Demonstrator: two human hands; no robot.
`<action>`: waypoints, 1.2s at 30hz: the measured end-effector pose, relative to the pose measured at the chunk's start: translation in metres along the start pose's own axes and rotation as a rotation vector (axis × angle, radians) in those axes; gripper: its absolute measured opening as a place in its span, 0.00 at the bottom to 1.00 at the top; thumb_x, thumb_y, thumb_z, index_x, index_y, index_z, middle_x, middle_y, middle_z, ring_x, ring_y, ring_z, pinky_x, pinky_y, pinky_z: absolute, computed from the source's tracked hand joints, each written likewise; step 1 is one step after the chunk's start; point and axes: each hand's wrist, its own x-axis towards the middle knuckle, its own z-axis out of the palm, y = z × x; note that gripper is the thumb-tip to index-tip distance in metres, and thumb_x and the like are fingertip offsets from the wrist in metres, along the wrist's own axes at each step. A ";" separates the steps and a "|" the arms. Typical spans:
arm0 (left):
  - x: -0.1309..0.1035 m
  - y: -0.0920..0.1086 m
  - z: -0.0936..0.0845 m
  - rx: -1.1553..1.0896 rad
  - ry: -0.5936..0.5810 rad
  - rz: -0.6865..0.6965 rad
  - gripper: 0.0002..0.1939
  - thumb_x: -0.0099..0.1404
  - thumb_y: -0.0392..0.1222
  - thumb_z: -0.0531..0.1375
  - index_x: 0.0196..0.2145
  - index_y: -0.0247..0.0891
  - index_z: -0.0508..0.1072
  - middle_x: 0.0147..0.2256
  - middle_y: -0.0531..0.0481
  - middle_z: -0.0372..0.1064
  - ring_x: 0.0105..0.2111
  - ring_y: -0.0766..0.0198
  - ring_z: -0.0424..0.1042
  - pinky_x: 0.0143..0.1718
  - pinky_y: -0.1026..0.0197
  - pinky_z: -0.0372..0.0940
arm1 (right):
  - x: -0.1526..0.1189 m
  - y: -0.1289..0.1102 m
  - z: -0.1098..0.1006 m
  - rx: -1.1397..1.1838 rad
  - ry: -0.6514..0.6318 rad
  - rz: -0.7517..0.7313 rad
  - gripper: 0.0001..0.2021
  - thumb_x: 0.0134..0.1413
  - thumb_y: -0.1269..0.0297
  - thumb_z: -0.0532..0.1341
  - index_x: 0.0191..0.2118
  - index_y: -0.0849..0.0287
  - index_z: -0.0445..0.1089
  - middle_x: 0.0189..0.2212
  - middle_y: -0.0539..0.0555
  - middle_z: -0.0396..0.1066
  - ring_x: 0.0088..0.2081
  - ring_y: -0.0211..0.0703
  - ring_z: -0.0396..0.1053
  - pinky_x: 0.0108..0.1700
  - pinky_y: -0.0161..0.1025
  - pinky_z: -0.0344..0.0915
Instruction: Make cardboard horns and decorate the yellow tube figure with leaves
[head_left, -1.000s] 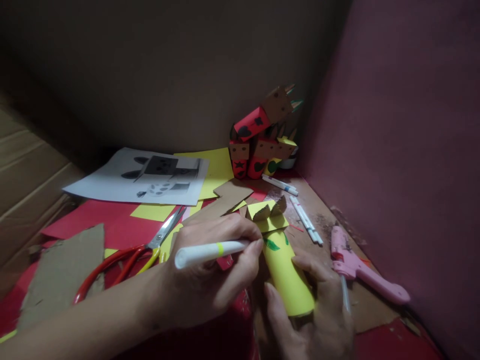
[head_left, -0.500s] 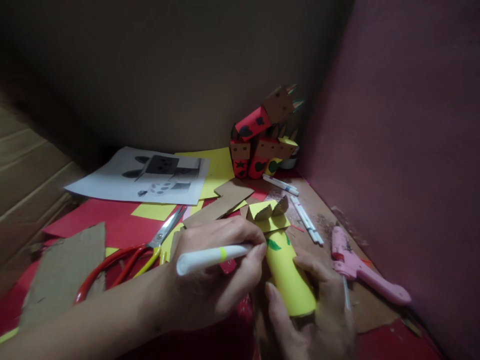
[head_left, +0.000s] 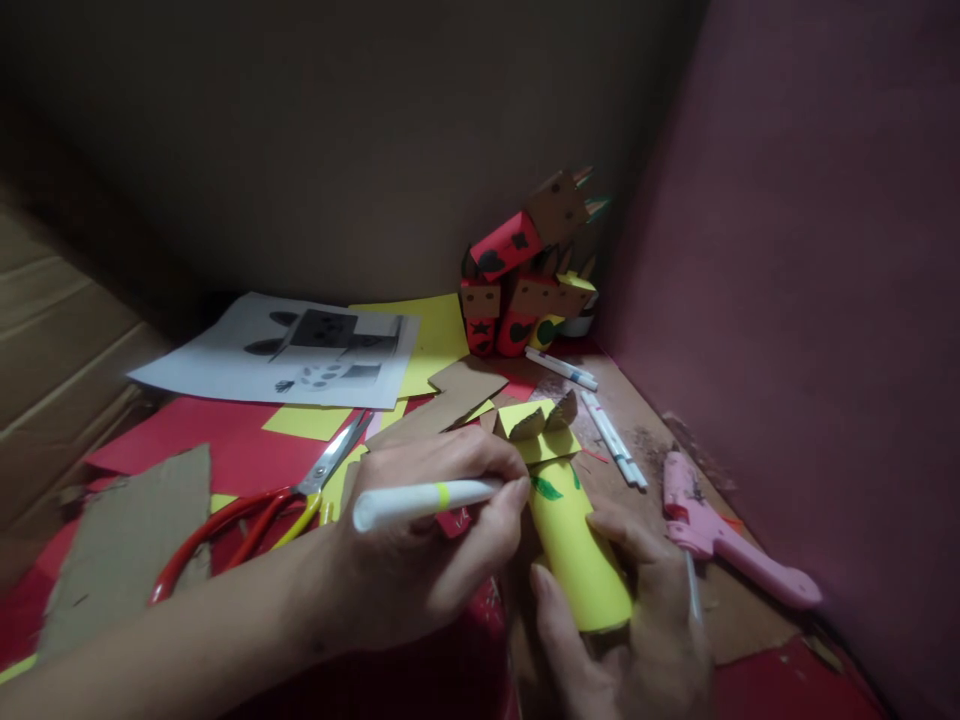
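Note:
My left hand [head_left: 442,530] pinches a white marker [head_left: 420,502] with a yellow-green band; its tip is hidden behind my fingers, close to the tube's upper left side. In my right hand [head_left: 637,620] lies a yellow paper tube [head_left: 581,560], thumb on one side and fingers on the other. Green leaf-like marks [head_left: 547,488] show near the tube's top. A yellow-topped cardboard head piece [head_left: 536,430] with two small cardboard ears sits at the tube's upper end. Left of my left hand, scissors [head_left: 319,475] with red and yellow handles lie on coloured paper.
A pink glue gun [head_left: 727,550] lies on cardboard to the right, near the wall. Several white markers [head_left: 611,440] lie behind the tube. Finished-looking red and yellow tube figures [head_left: 517,320] stand stacked at the back. A printed sheet [head_left: 337,390] lies back left.
My left hand and the marker have shifted slightly up and left, uncovering a bit more of the green mark. My right hand and the tube stay in place.

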 end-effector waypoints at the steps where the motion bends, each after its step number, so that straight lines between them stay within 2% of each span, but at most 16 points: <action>1: 0.000 0.000 0.000 0.006 0.004 0.001 0.04 0.62 0.29 0.58 0.32 0.34 0.71 0.24 0.56 0.67 0.20 0.75 0.61 0.21 0.71 0.58 | 0.000 0.000 0.000 0.010 -0.001 -0.007 0.15 0.58 0.56 0.58 0.47 0.57 0.60 0.42 0.62 0.71 0.38 0.53 0.76 0.34 0.45 0.75; 7: 0.000 0.004 0.000 -0.019 -0.003 -0.003 0.05 0.63 0.28 0.56 0.32 0.34 0.71 0.25 0.55 0.68 0.23 0.75 0.65 0.24 0.72 0.60 | 0.000 0.003 0.000 0.064 -0.034 0.001 0.17 0.58 0.54 0.58 0.49 0.54 0.59 0.46 0.61 0.72 0.41 0.54 0.76 0.34 0.46 0.75; 10: 0.001 0.002 0.000 -0.022 -0.007 -0.006 0.05 0.63 0.28 0.57 0.32 0.34 0.71 0.24 0.56 0.68 0.21 0.75 0.63 0.22 0.71 0.59 | -0.001 0.004 0.001 0.062 -0.014 -0.001 0.16 0.58 0.54 0.59 0.49 0.55 0.60 0.45 0.62 0.72 0.41 0.54 0.77 0.37 0.47 0.76; 13: 0.002 0.001 0.000 -0.023 -0.008 -0.024 0.05 0.63 0.28 0.57 0.31 0.34 0.71 0.23 0.56 0.67 0.20 0.75 0.60 0.21 0.71 0.58 | -0.002 0.005 0.002 0.063 -0.008 0.005 0.16 0.57 0.54 0.59 0.47 0.56 0.62 0.44 0.62 0.73 0.40 0.54 0.77 0.34 0.45 0.76; 18: 0.001 0.001 0.000 -0.030 -0.006 -0.016 0.05 0.63 0.28 0.56 0.32 0.34 0.71 0.25 0.55 0.68 0.22 0.74 0.64 0.23 0.71 0.59 | -0.002 0.005 0.001 0.056 0.000 0.018 0.17 0.56 0.51 0.60 0.47 0.55 0.63 0.45 0.62 0.74 0.40 0.54 0.77 0.33 0.44 0.76; 23: 0.001 0.000 0.001 -0.038 0.000 -0.024 0.05 0.62 0.28 0.57 0.32 0.35 0.71 0.24 0.57 0.67 0.20 0.75 0.60 0.21 0.71 0.57 | -0.001 0.004 0.001 0.032 0.000 0.010 0.16 0.58 0.53 0.58 0.47 0.57 0.62 0.42 0.62 0.73 0.39 0.53 0.77 0.35 0.45 0.76; 27: 0.000 0.003 0.001 -0.014 -0.004 -0.025 0.05 0.63 0.29 0.57 0.31 0.35 0.71 0.24 0.57 0.67 0.21 0.75 0.63 0.21 0.71 0.58 | -0.001 0.004 0.001 0.013 -0.006 0.007 0.18 0.58 0.49 0.57 0.47 0.55 0.62 0.43 0.62 0.73 0.38 0.52 0.78 0.32 0.43 0.76; 36: 0.001 0.001 -0.001 -0.004 -0.007 -0.026 0.05 0.62 0.29 0.57 0.32 0.36 0.71 0.23 0.55 0.68 0.19 0.73 0.61 0.17 0.69 0.55 | -0.001 0.004 0.000 0.046 -0.016 0.002 0.16 0.57 0.53 0.59 0.47 0.56 0.63 0.44 0.62 0.74 0.39 0.54 0.77 0.31 0.44 0.76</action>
